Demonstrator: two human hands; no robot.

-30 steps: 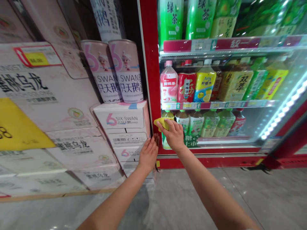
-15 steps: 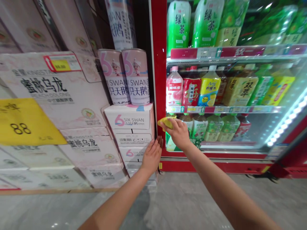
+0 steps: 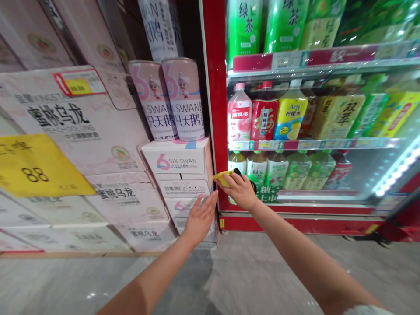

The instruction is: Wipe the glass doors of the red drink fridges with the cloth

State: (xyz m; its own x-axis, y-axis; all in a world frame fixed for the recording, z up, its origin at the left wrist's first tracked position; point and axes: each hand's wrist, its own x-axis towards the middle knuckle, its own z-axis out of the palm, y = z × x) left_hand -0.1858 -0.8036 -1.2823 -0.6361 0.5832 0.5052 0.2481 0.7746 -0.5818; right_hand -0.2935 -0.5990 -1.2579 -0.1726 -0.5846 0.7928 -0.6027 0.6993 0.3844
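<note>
My right hand [image 3: 241, 190] is closed around a small yellow-and-black object [image 3: 224, 178], whose kind I cannot make out. It is held at the lower left part of the red drinks fridge frame [image 3: 219, 131], in front of the bottom-row bottles. Fingers stretched and slightly apart, my left hand [image 3: 200, 221] is beside the right side of the stacked white SIX SWAN boxes [image 3: 179, 159], close to the fridge edge. Whether its palm touches the boxes is hard to see. Two pink-and-white cans [image 3: 183, 100] stand on top of that stack.
Left are stacked white beer cartons [image 3: 121, 153] with a yellow price sign [image 3: 39, 168]. Fridge shelves hold green tea bottles [image 3: 244, 30], a lemon drink bottle [image 3: 290, 113] and several others. The grey floor [image 3: 236, 271] lies below.
My left hand has drawn back slightly left and down from the fridge edge, its fingers spreading. My right hand has shifted slightly, revealing black parts of the object. The view has moved a little.
</note>
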